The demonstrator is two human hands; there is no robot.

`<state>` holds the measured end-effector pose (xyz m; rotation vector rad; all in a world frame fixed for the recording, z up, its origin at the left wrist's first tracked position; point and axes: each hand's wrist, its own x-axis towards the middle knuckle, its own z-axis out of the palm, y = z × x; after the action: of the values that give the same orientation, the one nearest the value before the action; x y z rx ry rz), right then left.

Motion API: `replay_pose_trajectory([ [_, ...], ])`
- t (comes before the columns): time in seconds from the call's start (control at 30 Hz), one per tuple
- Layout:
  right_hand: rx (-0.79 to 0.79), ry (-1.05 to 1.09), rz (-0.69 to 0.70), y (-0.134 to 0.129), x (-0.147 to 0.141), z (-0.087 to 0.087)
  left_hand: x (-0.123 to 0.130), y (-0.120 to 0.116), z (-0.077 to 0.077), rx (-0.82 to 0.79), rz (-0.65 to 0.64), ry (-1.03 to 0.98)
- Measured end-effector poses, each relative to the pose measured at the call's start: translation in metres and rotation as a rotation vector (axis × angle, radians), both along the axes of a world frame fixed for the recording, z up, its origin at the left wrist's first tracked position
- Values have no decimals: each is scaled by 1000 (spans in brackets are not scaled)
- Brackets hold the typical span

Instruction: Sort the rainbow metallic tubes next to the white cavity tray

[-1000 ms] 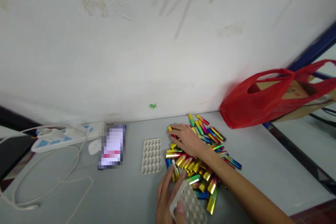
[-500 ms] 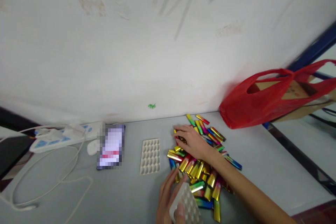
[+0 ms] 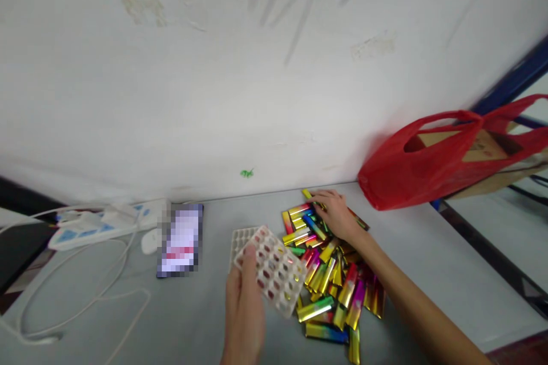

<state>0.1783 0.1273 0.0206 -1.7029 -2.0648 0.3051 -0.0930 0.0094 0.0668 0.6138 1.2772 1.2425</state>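
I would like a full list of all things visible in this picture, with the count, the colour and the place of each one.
shiny foil sticks: a heap, too many to count; gold, green, red, blue; table, right of centre.
held tray: one, white with pockets, some showing red; in the left hand, above the table.
second tray: one, white; flat on the table, partly hidden behind the held tray.
phone: one, dark frame, screen blurred; table, left of the trays.
mouse: one, white; beside the phone.
power strip: one, white and blue, with white cables; far left.
red bag: one, holding a brown box; right, by the wall.
table: one, grey.
wall: white, stained.
left hand: grips the held tray.
right hand: fingers rest on the heap's far edge.
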Motion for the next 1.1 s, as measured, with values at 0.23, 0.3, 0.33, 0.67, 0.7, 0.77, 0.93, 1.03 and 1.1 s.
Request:
replay_pose_trajectory([
  [0.23, -25, 166, 140, -5, 10, 11, 57, 104, 16, 102, -43, -109],
  [0.3, -26, 221, 161, -6, 12, 15, 69, 122, 6, 81, -64, -107],
  [0.33, -26, 248, 167, -7, 12, 16, 75, 129, 1, 70, -75, -99],
  [0.67, -77, 428, 250, -12, 17, 17, 85, 154, -34, 104, -325, 172],
  [0.7, -77, 440, 253, -12, 17, 15, 82, 156, -36, 116, -353, 242],
  [0.77, -70, 464, 259, -11, 17, 12, 76, 162, -37, 144, -395, 412],
  [0.93, -33, 516, 257, -11, 17, 8, 61, 166, -34, 265, -415, 882],
  [1.03, 2, 558, 191, -12, 19, 6, 50, 159, -32, 327, -365, 1113],
  [1.1, 29, 592, 129, -13, 20, 4, 42, 152, -31, 361, -330, 1227],
])
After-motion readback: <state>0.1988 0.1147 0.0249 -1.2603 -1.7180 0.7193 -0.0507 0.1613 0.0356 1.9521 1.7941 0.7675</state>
